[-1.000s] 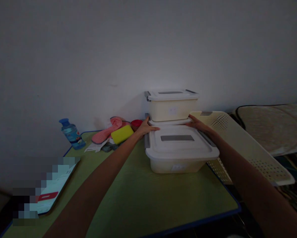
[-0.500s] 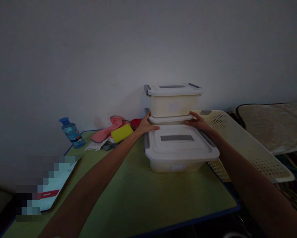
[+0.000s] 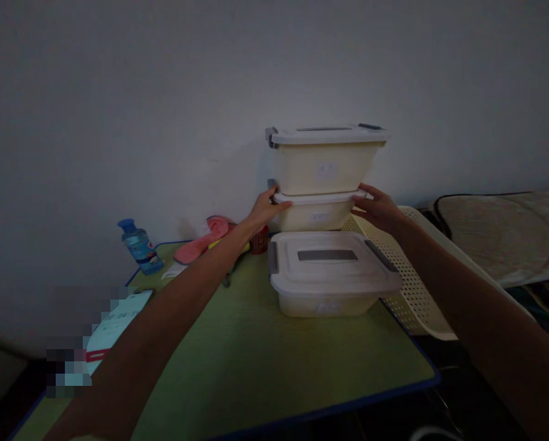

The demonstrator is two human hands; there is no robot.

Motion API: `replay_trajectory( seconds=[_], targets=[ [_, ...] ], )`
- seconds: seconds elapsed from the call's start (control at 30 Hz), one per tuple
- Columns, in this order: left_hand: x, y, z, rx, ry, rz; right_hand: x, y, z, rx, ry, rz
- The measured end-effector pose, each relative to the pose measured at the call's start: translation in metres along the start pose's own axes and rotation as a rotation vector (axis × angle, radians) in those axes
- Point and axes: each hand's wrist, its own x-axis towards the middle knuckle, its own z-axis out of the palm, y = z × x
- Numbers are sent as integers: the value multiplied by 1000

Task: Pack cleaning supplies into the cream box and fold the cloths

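Two lidded plastic storage boxes are stacked behind a third one. My left hand (image 3: 267, 209) grips the left end of the lower stacked box (image 3: 317, 214), its thumb along the front of the lid rim. On the right end of that same box, my right hand (image 3: 375, 207) has its fingers at the lid edge. The upper box (image 3: 324, 165), cream with a white lid and grey latches, rests on the held one. In front sits the third box (image 3: 329, 272), lid on, with a grey handle on top; neither hand touches it.
The green table (image 3: 256, 367) has a blue edge. At left stand a blue bottle (image 3: 141, 248) and a partly blurred lit screen (image 3: 118, 324). Behind my left arm lie a pink cloth (image 3: 198, 245) and a red basket (image 3: 259, 240). A perforated cream basket (image 3: 412, 288) lies right, near a cushion (image 3: 508, 236).
Both hands have raised the two stacked boxes, so the lower box's front now shows above the front box. The front box has stayed in place.
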Motion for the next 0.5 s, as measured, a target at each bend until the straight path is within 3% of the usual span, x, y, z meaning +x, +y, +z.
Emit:
replay_trajectory(
  seconds=[0.23,0.5],
  targets=[
    [-6,43,-13,74,-33,129,-21,-47,8,-74,86,-20],
    [-35,82,-24,85,-70,150,-74,-92,17,-149,130,25]
  ],
)
